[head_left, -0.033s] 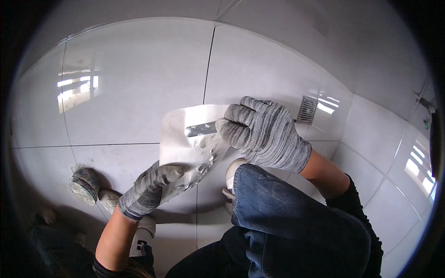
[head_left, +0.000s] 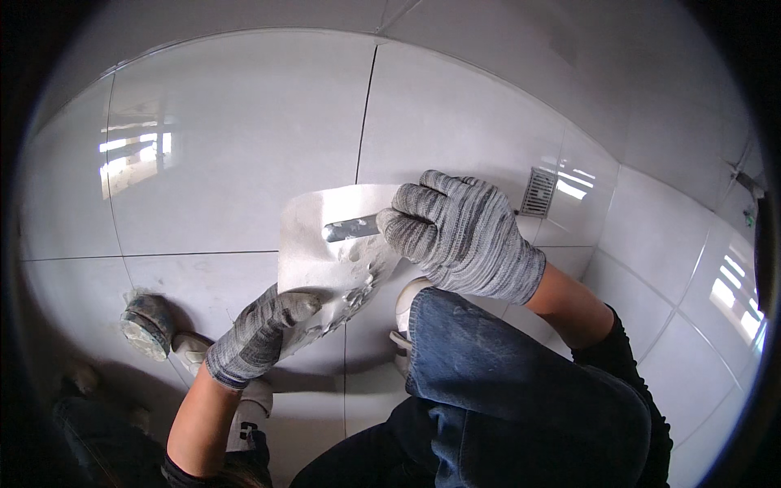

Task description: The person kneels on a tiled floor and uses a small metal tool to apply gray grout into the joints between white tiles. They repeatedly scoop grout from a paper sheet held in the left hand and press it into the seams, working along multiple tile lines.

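My left hand (head_left: 259, 333), in a grey knit glove, grips the near-left edge of a pale, curved sheet (head_left: 313, 215), thumb on top. Lumps of whitish paste (head_left: 355, 293) cling along the sheet's lower right side. Over the sheet, my right hand (head_left: 464, 236), in a striped grey glove, is closed on a grey tool (head_left: 350, 228) with a rounded end. White smears mark that end, which points left. My fingers hide the rest of the tool, so its kind does not show.
Large glossy white tiles (head_left: 236, 146) with dark joints cover the floor. A metal drain grate (head_left: 538, 193) is set in it at right, near the tiled wall (head_left: 659, 228). A round, paste-stained container (head_left: 147, 327) stands at left, beside my shoe (head_left: 192, 350). My bent knee (head_left: 480, 350) is below my right hand.
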`<state>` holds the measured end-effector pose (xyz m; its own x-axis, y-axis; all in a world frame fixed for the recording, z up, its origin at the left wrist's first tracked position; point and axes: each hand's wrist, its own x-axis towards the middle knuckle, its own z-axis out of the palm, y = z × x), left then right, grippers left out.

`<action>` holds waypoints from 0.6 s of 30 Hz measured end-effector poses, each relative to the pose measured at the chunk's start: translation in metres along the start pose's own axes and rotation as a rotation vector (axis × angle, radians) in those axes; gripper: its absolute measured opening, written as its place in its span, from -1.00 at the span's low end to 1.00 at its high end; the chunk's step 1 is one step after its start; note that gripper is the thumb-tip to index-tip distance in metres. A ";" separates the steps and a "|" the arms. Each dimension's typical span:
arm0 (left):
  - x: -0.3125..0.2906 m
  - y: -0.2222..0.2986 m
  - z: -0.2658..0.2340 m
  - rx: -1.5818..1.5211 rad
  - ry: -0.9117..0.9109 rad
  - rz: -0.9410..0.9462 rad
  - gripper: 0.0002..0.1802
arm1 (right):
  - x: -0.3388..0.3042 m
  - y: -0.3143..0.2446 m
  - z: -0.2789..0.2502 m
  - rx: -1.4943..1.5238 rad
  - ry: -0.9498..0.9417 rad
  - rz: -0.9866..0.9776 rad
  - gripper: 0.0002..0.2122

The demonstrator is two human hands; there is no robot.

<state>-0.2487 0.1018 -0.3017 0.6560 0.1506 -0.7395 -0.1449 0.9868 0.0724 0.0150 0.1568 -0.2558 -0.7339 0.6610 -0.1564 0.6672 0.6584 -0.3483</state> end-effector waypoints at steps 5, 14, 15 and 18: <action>0.002 0.014 0.006 0.703 -0.139 0.174 -0.12 | -0.002 0.003 0.005 0.005 -0.206 0.062 -0.70; -0.041 0.026 -0.011 0.793 0.249 0.163 -0.57 | -0.010 0.044 0.040 0.357 0.043 0.675 -0.85; -0.041 0.022 -0.014 0.925 0.294 0.397 -0.61 | -0.010 0.047 0.045 0.453 0.087 0.681 -0.85; -0.049 0.029 -0.023 0.658 0.204 0.153 -0.34 | -0.003 0.052 0.058 0.686 0.202 0.776 -0.83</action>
<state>-0.3026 0.1216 -0.2790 0.5031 0.3397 -0.7946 0.2957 0.7963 0.5277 0.0450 0.1681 -0.3270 -0.0595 0.9031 -0.4254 0.6833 -0.2738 -0.6768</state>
